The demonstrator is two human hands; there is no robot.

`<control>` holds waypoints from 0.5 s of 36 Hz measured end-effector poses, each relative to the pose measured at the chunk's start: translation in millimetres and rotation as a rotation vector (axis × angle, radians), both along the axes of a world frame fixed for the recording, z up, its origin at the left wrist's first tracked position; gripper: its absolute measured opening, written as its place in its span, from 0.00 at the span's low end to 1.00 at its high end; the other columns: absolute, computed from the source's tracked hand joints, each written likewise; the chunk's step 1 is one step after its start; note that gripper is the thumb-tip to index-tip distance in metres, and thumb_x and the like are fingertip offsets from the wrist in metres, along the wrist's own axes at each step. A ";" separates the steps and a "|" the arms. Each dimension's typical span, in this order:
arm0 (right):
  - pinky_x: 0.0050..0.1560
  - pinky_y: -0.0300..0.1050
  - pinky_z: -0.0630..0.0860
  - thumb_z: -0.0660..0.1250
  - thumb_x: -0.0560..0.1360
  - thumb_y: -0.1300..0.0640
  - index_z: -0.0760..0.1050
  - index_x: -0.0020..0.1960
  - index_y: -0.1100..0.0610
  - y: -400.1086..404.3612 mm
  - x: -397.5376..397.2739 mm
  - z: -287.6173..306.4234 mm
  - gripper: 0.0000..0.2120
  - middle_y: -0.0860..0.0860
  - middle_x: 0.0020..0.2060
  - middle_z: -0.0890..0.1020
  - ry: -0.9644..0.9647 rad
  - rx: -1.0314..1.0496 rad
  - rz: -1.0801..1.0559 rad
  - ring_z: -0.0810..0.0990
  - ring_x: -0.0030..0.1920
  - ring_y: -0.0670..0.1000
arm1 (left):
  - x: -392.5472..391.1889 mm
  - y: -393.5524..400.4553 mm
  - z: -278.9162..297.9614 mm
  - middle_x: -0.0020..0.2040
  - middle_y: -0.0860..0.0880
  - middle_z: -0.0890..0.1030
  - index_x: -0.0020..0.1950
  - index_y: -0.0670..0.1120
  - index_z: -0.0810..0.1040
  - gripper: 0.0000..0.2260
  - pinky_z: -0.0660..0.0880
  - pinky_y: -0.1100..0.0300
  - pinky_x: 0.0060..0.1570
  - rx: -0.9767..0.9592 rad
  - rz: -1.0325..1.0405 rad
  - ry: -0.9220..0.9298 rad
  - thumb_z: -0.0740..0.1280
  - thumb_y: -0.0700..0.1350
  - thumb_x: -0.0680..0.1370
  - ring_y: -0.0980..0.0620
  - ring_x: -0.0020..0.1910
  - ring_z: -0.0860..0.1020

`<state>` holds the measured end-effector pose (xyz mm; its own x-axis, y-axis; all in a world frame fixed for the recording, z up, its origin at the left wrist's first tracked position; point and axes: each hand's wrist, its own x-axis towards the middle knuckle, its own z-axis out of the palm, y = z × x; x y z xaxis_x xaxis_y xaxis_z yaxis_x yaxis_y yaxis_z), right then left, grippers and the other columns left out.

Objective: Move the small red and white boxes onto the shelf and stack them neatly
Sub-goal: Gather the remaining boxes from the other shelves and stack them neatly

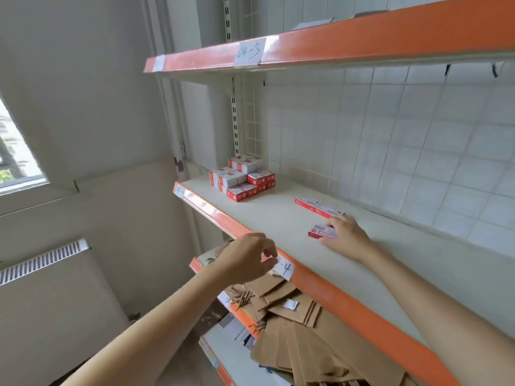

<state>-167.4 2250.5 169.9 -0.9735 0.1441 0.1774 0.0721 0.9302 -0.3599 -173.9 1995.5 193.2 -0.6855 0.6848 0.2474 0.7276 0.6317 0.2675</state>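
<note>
Right hand is out over the middle shelf, grip closed on a flat red and white box lying on the shelf surface, fingers over its top and right end, thumb at the near edge. A second flat box lies just beside it at 12 o'clock, touching or nearly touching the fingertips, can't tell which. The stack of small red and white boxes sits well apart at 10 o'clock, back-left corner of the shelf, several layers, slightly stepped. Left hand hovers at the orange shelf lip near a paper label, fingers loosely curled, holding nothing visible.

Handling guess: light cardboard cartons, stiff enough to pinch, crushable if squeezed hard, glossy faces probably slide easily on the smooth shelf. Best hold looks like thumb and fingers across the long edges, or just push it flat toward the stack. Loose boxes not yet stacked. Brown paper bags are piled on the shelf below.
</note>
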 end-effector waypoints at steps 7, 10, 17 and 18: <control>0.62 0.43 0.63 0.69 0.73 0.49 0.73 0.63 0.55 13.7 -8.9 -26.1 0.20 0.53 0.66 0.68 0.069 -0.180 -0.078 0.65 0.64 0.55 | -54.0 31.4 -7.7 0.48 0.50 0.79 0.51 0.47 0.81 0.06 0.77 0.55 0.46 0.011 -0.080 -0.033 0.66 0.45 0.77 0.53 0.43 0.77; 0.62 0.40 0.63 0.71 0.72 0.49 0.72 0.66 0.52 19.4 -8.0 -24.6 0.24 0.50 0.66 0.68 0.046 -0.206 -0.042 0.65 0.65 0.53 | -75.5 55.6 -11.6 0.49 0.49 0.79 0.52 0.46 0.80 0.07 0.77 0.55 0.47 -0.021 -0.149 -0.053 0.66 0.45 0.77 0.52 0.44 0.78; 0.59 0.36 0.70 0.71 0.70 0.62 0.71 0.65 0.58 36.8 3.0 -19.1 0.25 0.51 0.57 0.72 -0.022 -0.630 -0.127 0.74 0.61 0.48 | -112.3 114.1 -21.8 0.55 0.48 0.74 0.61 0.47 0.76 0.18 0.72 0.63 0.47 0.098 -0.301 -0.184 0.72 0.45 0.72 0.53 0.48 0.75; 0.58 0.37 0.70 0.70 0.68 0.60 0.72 0.64 0.57 35.5 4.3 -17.1 0.24 0.50 0.55 0.73 0.005 -0.682 -0.171 0.75 0.58 0.47 | -116.4 119.9 -22.9 0.56 0.48 0.74 0.62 0.47 0.76 0.20 0.72 0.62 0.49 0.099 -0.331 -0.219 0.73 0.45 0.71 0.53 0.49 0.75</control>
<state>-163.1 2286.0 152.8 -0.9267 0.3758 -0.0029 0.1943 0.4725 -0.8597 -290.3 2115.4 170.3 -0.4763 0.8571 0.1961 0.8061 0.3366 0.4866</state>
